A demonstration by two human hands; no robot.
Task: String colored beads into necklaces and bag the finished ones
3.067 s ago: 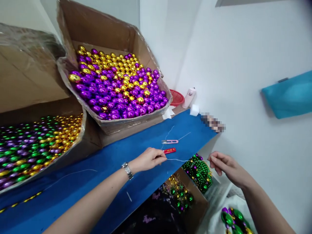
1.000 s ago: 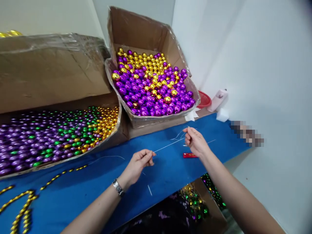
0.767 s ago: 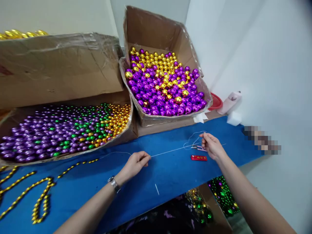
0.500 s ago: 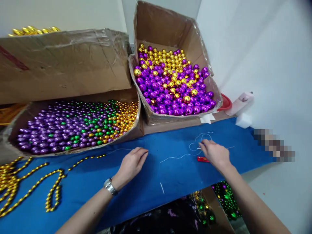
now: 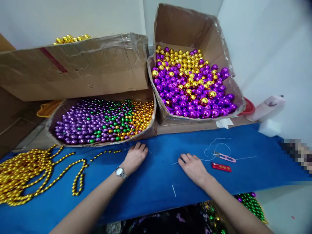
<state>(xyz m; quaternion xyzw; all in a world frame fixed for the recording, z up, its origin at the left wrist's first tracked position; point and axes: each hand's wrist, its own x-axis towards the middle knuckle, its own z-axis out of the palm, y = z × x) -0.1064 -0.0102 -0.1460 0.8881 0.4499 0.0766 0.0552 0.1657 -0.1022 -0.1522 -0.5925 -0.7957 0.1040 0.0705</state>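
Note:
My left hand (image 5: 136, 157), with a metal watch (image 5: 120, 172) at the wrist, rests on the blue cloth with its fingers curled down on a thin white thread (image 5: 150, 152). That thread leads left to a string of gold beads (image 5: 92, 156). My right hand (image 5: 192, 167) lies farther right, fingertips bent down on a second length of thread (image 5: 175, 163), one end sticking out at its left. To its right are pink-handled thread snips (image 5: 226, 158), lying on the looped thread, and a small red packet (image 5: 221, 167). Both sets of fingertips are partly hidden.
A carton (image 5: 102, 144) of purple, green and gold beads stands behind my left hand; a taller carton (image 5: 168, 119) holds larger purple and gold balls. Heaped gold bead strands (image 5: 26, 169) lie left. A short white stick (image 5: 174, 190) lies near the front edge. White foam (image 5: 269, 127) sits right.
My right hand has come off the thread snips and moved left onto the loose thread, leaving the snips on the cloth. My left hand has lowered onto its thread. The view has swung left.

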